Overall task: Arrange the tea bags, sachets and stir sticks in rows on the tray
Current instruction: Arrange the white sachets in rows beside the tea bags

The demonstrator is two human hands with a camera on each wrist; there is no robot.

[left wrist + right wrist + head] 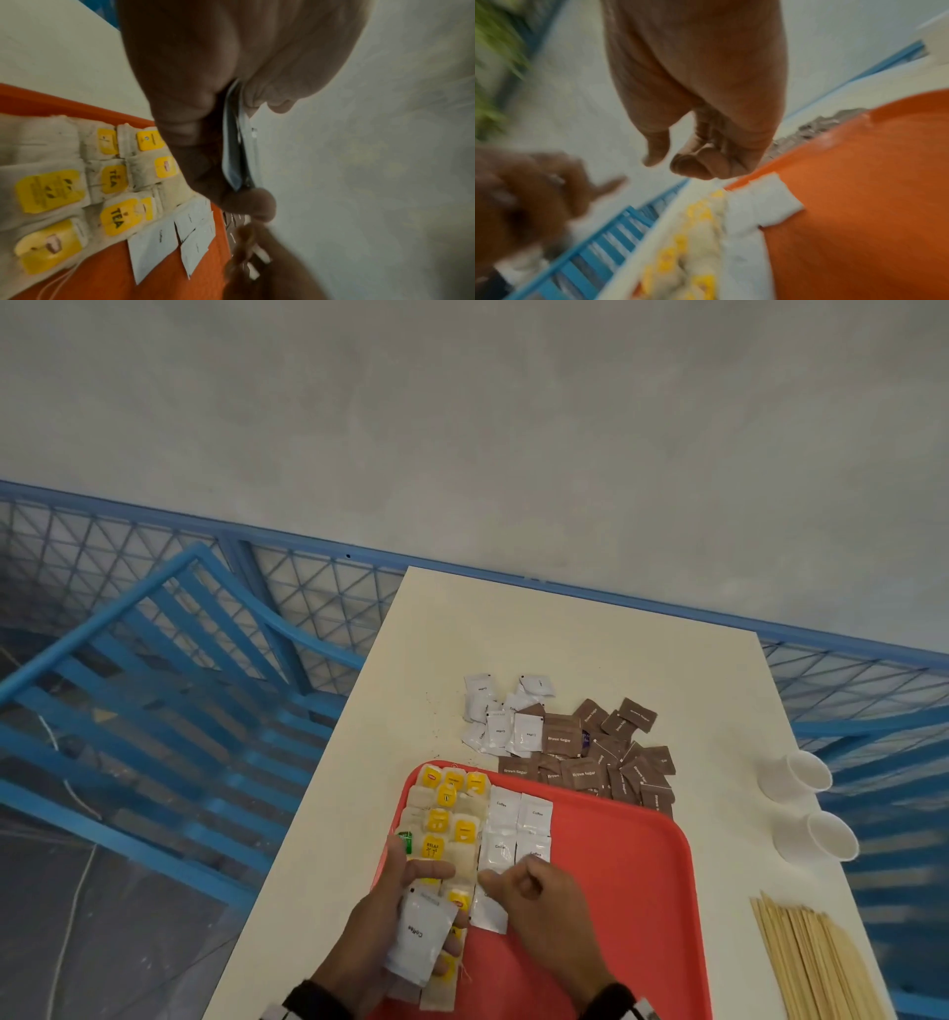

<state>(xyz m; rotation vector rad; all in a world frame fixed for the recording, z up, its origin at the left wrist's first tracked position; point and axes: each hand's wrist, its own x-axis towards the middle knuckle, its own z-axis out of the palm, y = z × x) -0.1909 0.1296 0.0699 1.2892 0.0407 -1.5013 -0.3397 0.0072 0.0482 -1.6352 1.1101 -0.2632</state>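
So the setup is a cream table (590, 634) pushed up against a blue mesh fence (308, 588), with bare grey concrete floor (462, 428) beyond it and a blue slatted frame (154, 670) lying off to the left. The red tray (616, 865) sits at the near end of the table. Tea bags (447, 819) fill its left side in columns, and white coffee sachets (518, 824) sit in rows just beside them. Loose white sachets (500, 716) and brown sugar sachets (606, 757) are piled on the table just past the tray, two paper cups (816, 803) lie near the right edge, and the stir sticks (811, 963) sit bundled at the near right, cut off by the frame.

The left hand (405, 911) grips a small stack of coffee sachets (418, 937) over the tea bags. The right hand (534, 891) hovers over the sachet rows with fingers curled; whether it's pinching anything, I can't tell, since the right wrist view is pretty blurred.
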